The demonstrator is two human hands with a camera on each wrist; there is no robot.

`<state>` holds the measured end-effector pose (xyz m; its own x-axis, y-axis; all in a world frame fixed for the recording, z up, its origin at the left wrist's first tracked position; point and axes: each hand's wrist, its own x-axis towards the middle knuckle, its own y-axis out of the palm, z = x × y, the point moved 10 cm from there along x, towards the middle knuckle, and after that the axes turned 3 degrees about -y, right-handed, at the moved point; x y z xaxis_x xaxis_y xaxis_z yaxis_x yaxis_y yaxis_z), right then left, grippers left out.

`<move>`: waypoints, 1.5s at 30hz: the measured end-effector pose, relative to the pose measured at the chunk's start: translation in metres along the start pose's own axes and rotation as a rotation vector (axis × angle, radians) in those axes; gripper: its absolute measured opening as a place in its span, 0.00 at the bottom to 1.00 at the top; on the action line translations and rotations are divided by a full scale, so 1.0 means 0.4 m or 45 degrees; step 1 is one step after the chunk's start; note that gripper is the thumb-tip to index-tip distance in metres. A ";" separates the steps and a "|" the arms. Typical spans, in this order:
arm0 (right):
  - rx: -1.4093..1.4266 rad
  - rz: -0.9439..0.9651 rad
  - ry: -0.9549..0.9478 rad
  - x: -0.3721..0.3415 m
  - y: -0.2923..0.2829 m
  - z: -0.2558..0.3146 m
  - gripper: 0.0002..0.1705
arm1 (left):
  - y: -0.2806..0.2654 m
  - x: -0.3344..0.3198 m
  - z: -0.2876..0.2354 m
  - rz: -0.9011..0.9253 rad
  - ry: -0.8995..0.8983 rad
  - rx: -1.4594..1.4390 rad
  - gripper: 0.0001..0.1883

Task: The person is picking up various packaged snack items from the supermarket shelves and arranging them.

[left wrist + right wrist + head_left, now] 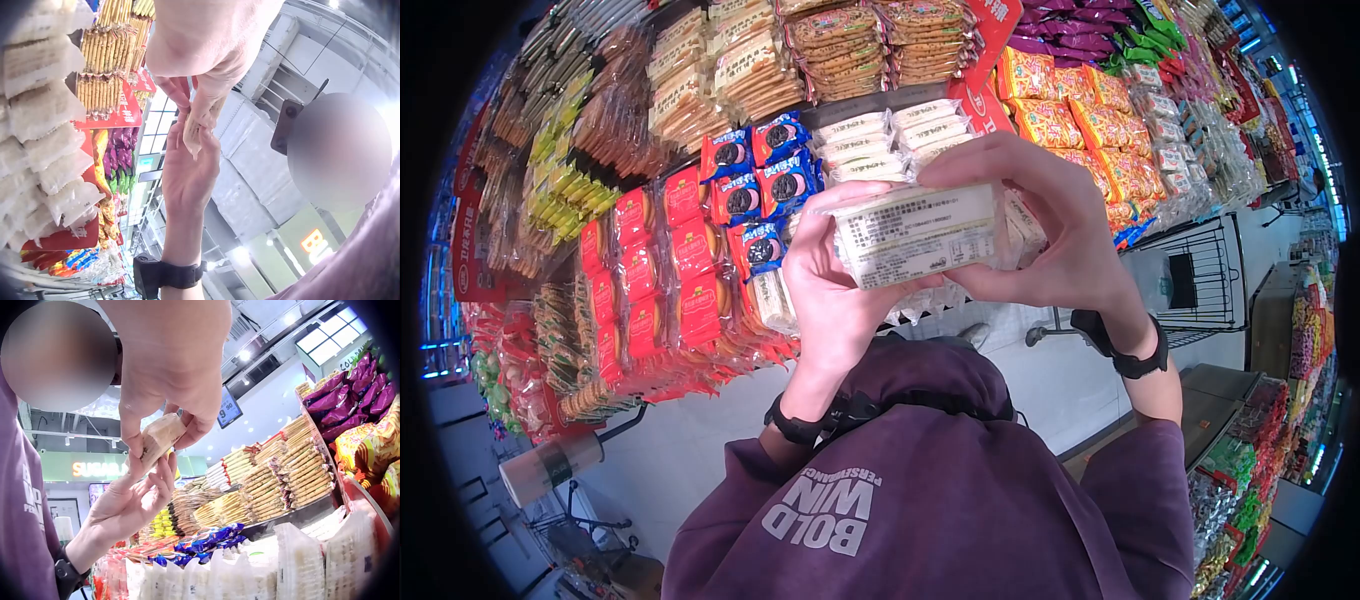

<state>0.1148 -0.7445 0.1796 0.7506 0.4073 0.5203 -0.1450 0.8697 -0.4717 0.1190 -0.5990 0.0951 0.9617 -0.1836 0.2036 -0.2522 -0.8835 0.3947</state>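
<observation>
A small wrapped snack pack (918, 236) is held up in front of the chest, its pale label of printed small text turned toward the head camera. My left hand (832, 262) grips its left end between thumb and fingers. On the other end, my right hand (1055, 225) pinches it, fingers arched over the top and thumb at the lower edge. Seen edge-on in the left wrist view, the pack (192, 132) looks slim in its clear wrapper. In the right wrist view the pack (159, 439) is tilted between both hands.
Behind the hands, a sloped shop display holds white-wrapped packs (860, 140), blue cookie packs (762, 185), red packs (640, 270) and orange bags (1050, 110). A shopping cart (1195, 275) stands at right. A plastic bag roll (550, 468) sits at lower left.
</observation>
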 end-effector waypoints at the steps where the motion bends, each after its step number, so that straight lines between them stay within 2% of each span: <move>1: 0.007 -0.003 0.016 -0.002 0.001 -0.004 0.30 | 0.002 0.003 -0.004 0.029 0.066 0.030 0.40; 5: 0.055 0.041 0.122 -0.017 0.014 -0.045 0.31 | 0.017 0.009 -0.027 0.106 0.209 -0.032 0.38; 8: -0.103 0.073 -0.006 -0.021 0.031 -0.041 0.32 | 0.035 0.005 -0.041 0.181 0.333 0.235 0.36; 11: -0.126 0.089 -0.017 -0.026 0.041 -0.053 0.34 | 0.031 0.003 -0.035 0.215 0.393 0.348 0.42; 14: -0.125 0.081 -0.031 -0.029 0.043 -0.057 0.35 | 0.030 -0.002 -0.031 0.189 0.368 0.347 0.42; 17: -0.035 0.057 0.004 -0.034 0.034 -0.058 0.34 | 0.034 -0.011 -0.050 0.130 0.403 0.210 0.37; 20: 0.050 -0.076 0.091 -0.038 0.003 -0.054 0.32 | 0.007 -0.005 0.002 0.020 -0.039 0.032 0.37; 23: 0.040 -0.206 0.041 -0.033 -0.025 -0.046 0.31 | 0.004 0.004 0.015 0.038 0.045 -0.237 0.35; 24: 0.015 -0.204 0.030 -0.031 -0.024 -0.040 0.31 | -0.003 0.002 0.017 -0.021 -0.026 -0.287 0.29; 27: -0.044 -0.178 0.024 -0.021 -0.016 -0.018 0.32 | 0.007 0.002 0.031 0.036 -0.172 -0.425 0.23; 29: -0.056 -0.132 0.055 -0.017 -0.004 0.001 0.34 | 0.022 0.008 0.035 0.165 -0.208 -0.684 0.19; 32: -0.138 -0.139 0.008 -0.011 0.005 0.028 0.35 | 0.021 0.004 0.061 0.199 -0.348 -0.890 0.20; 35: -0.184 -0.147 -0.030 -0.004 0.011 0.051 0.36 | -0.004 -0.009 0.098 0.119 -0.434 -0.974 0.23; 38: -0.265 -0.126 -0.039 -0.004 0.008 0.067 0.36 | -0.005 -0.003 0.086 0.156 -0.334 -0.841 0.25; 41: -0.177 -0.253 0.060 -0.028 -0.006 0.026 0.33 | 0.010 0.004 0.035 0.099 -0.152 -0.588 0.25; 45: -0.240 -0.223 0.010 -0.038 -0.016 0.029 0.28 | 0.017 0.017 0.021 0.140 -0.069 -0.367 0.28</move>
<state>0.0970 -0.7531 0.1830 0.7589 0.2524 0.6003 0.1097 0.8591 -0.4999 0.1247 -0.6099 0.0914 0.9294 -0.3008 0.2138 -0.3674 -0.7000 0.6123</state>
